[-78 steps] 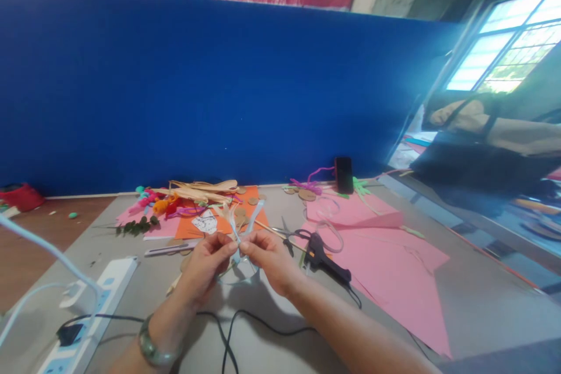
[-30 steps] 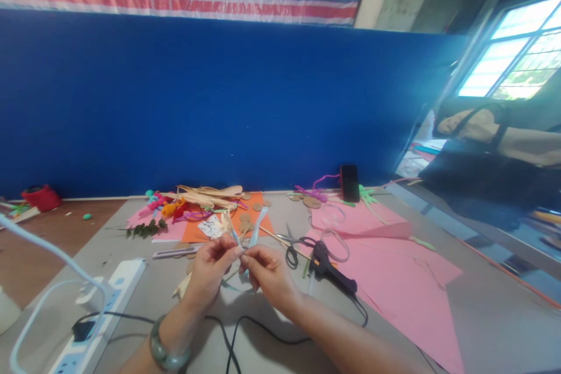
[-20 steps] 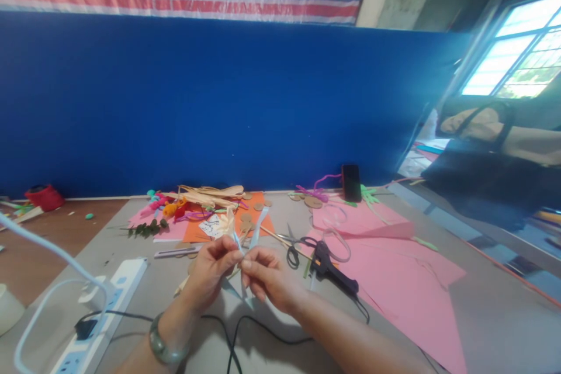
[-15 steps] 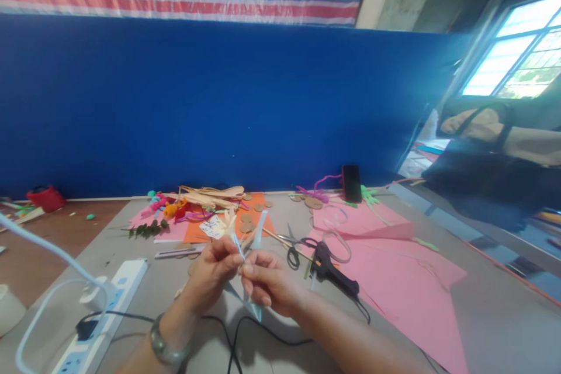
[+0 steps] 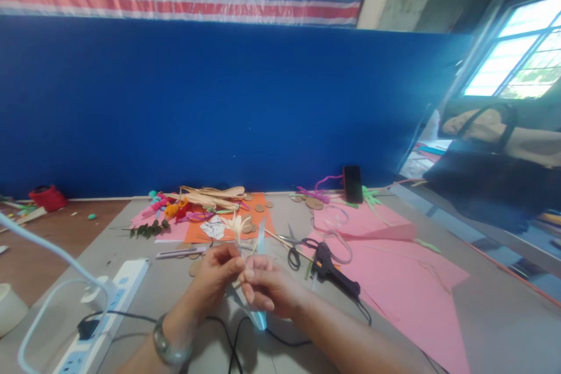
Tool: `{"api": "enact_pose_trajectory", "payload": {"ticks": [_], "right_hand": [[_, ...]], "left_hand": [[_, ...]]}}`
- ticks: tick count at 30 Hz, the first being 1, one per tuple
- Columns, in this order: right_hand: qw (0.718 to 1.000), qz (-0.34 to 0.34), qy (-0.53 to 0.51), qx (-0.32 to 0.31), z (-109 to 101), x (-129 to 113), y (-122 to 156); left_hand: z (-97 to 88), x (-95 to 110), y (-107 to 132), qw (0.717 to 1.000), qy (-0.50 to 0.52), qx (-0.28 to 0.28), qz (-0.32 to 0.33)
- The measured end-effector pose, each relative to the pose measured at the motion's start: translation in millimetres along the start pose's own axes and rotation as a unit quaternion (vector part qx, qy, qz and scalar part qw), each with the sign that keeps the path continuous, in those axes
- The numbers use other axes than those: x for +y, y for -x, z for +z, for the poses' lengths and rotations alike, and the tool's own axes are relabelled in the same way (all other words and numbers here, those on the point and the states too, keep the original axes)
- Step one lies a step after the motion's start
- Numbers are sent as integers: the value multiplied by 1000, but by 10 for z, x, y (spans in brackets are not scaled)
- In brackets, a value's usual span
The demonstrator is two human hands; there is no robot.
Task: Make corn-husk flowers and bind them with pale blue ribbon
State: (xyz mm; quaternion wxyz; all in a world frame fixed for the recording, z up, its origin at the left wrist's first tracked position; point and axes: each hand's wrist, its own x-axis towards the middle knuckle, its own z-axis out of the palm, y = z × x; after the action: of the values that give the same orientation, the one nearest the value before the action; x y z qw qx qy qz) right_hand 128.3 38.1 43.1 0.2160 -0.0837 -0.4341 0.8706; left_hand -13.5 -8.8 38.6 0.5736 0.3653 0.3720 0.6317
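Left hand (image 5: 220, 273) pinches the cream-fringed stem (image 5: 237, 228), fringe uppermost; right hand (image 5: 269, 285), fingers curled closed alongside, pinches the pale-blue ribbon (image 5: 262, 239).

Obstacles near fingers (image 5: 259, 276): scissors (image 5: 298, 242), glue gun (image 5: 337, 273)

On your left lies a power strip (image 5: 116, 299), with a red container (image 5: 48, 200) farther off; before you, a phone (image 5: 352, 184) stands near the blue panel (image 5: 228, 99), and a window (image 5: 517, 49) shines at your right.
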Motion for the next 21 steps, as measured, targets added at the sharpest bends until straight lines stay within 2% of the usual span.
{"api": "enact_pose_trajectory", "payload": {"ticks": [4,8,11,14,21], "right_hand": [[987,-52,108,104,-16,16,-26],[945,-117,225,205,-56,90,-44],[912,-155,281,254,-64,128,-45],[909,-159,295,250,-48,121,-41],[953,-125,204,184,-55,48,-31]], "left_hand": [[53,32,-20,999,-10,34,15],[43,19,-42,992,-69,88,59],[16,-5,-58,982,-124,115,86],[7,-6,-61,979,-137,125,86],[-24,46,-55,993,-83,78,15]]}}
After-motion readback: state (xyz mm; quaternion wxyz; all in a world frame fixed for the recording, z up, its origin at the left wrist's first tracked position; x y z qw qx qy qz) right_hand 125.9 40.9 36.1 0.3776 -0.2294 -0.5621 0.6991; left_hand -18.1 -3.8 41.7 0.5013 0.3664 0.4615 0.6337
